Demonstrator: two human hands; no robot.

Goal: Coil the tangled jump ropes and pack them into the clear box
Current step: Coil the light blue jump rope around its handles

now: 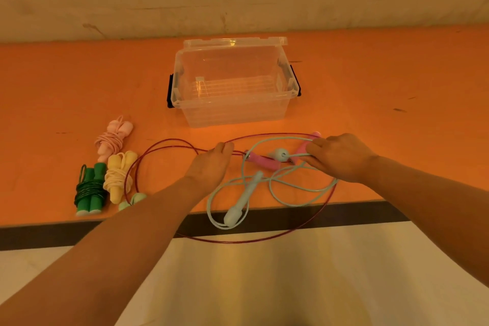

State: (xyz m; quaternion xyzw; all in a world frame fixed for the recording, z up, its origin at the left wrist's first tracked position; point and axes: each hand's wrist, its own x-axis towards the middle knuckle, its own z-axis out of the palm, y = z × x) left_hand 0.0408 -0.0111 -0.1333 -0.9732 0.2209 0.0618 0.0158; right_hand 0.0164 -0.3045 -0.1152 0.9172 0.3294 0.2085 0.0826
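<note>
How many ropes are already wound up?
3, at the table's left: pink bundle farthest, yellow bundle nearer, green bundle left of yellow. Something pale green by the left arm may hide another.

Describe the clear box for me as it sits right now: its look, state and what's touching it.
The clear box is see-through plastic, rectangular, with ribbed walls and a black latch on each short side. It stands upright and open on the orange table, behind both hands; nothing shows inside it. Its clear lid shows behind the back rim. No rope or hand touches it.
</note>
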